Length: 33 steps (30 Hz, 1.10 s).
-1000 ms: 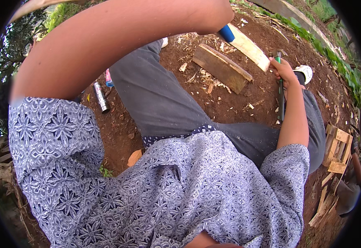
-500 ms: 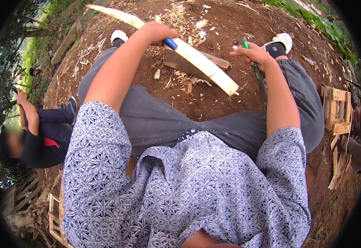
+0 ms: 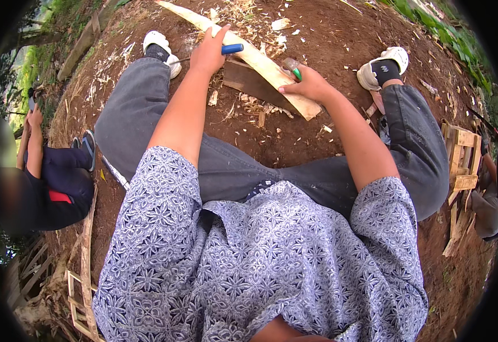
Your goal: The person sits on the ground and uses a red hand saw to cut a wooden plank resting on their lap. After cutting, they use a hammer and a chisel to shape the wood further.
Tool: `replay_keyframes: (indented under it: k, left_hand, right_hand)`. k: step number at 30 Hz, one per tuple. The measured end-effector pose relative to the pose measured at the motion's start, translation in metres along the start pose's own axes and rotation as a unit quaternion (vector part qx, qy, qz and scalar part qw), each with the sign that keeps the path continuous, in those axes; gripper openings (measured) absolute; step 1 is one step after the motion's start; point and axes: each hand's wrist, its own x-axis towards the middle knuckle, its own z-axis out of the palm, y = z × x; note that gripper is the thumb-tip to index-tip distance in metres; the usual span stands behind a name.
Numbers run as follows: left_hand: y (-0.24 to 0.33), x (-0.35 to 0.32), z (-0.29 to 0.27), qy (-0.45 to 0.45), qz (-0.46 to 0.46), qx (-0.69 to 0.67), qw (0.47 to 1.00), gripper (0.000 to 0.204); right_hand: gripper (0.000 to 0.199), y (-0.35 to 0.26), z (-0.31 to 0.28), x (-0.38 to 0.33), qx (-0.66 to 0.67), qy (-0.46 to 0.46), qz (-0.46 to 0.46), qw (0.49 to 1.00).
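Observation:
A long pale piece of wood [image 3: 254, 58], tapering to a point at its far left end, lies slanted across a dark wooden block [image 3: 249, 81] on the soil. My left hand [image 3: 208, 52] is on the wood, its fingers closed around a blue-handled tool [image 3: 232, 49]. A thin dark shaft of this tool shows on the other side of the hand; its kind is unclear. Near the wood's close end, my right hand [image 3: 311, 85] grips a green-handled hammer [image 3: 297, 73], with the thumb against the wood. The hammer is mostly hidden by the hand.
Wood chips [image 3: 280, 24] litter the brown soil around the block. My white shoes [image 3: 383, 67] stand on either side. A person [image 3: 61, 176] sits at the left, and another person [image 3: 488, 205] is at the right edge beside a pale wooden frame [image 3: 462, 148].
My right hand has moved left with the hammer, from beside my knee to the wood. My left hand has shifted, the blue handle has turned closer to level, and the wood has moved slightly.

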Motion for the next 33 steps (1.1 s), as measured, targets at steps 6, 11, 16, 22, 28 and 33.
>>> replay_keyframes:
  k: [6,11,16,22,28,33]
  left_hand:
    - [0.007,-0.036,0.051,-0.176,-0.28,-0.405,0.852,0.073]
    - [-0.018,-0.064,0.049,-0.291,-0.2,-0.229,0.907,0.09]
    - [0.005,-0.093,0.02,-0.522,-0.122,-0.119,0.836,0.06]
    - [0.027,-0.072,-0.023,-0.292,-0.111,-0.159,0.936,0.037]
    - [0.074,-0.069,-0.02,-0.058,-0.159,-0.456,0.874,0.054]
    - [0.07,-0.05,0.027,-0.09,-0.297,-0.504,0.806,0.035]
  right_hand:
    - [0.075,-0.022,-0.001,-0.01,0.046,-0.005,-0.025,0.999]
    - [0.079,-0.01,0.001,-0.015,-0.033,-0.006,-0.009,0.999]
    - [0.061,0.007,-0.012,-0.031,-0.02,-0.109,0.012,0.994]
    - [0.061,0.029,0.001,-0.026,0.016,-0.104,0.039,0.994]
    - [0.06,0.043,0.006,-0.026,0.024,-0.069,0.053,0.996]
    - [0.06,0.04,0.008,-0.033,0.011,-0.025,0.033,0.999]
